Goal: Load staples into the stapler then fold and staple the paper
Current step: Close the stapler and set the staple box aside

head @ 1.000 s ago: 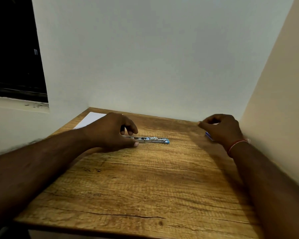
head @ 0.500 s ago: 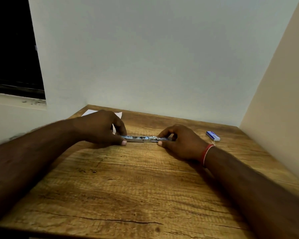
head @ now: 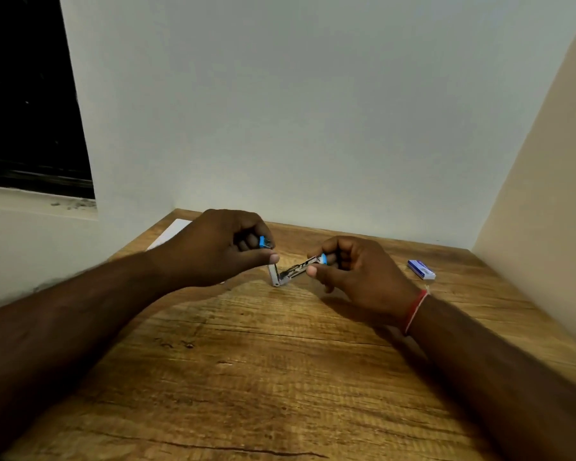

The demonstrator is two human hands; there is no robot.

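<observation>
Stapler hinged open in a V low over the table, my left hand & right hand each pinching a blue-tipped arm, so loading step imo; next needs staples from the box at right, w/ paper far left.

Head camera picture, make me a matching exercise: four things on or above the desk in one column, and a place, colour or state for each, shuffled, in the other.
Things
1. stapler
2. small box
3. paper
4. thread band

Descriptions
A. white, at the far left corner of the table
B. red, around the wrist of the right hand
C. swung open in a V, pinched by the left hand and the right hand
D. blue and white, lying on the table right of both hands

Pairs: 1-C, 2-D, 3-A, 4-B
</observation>
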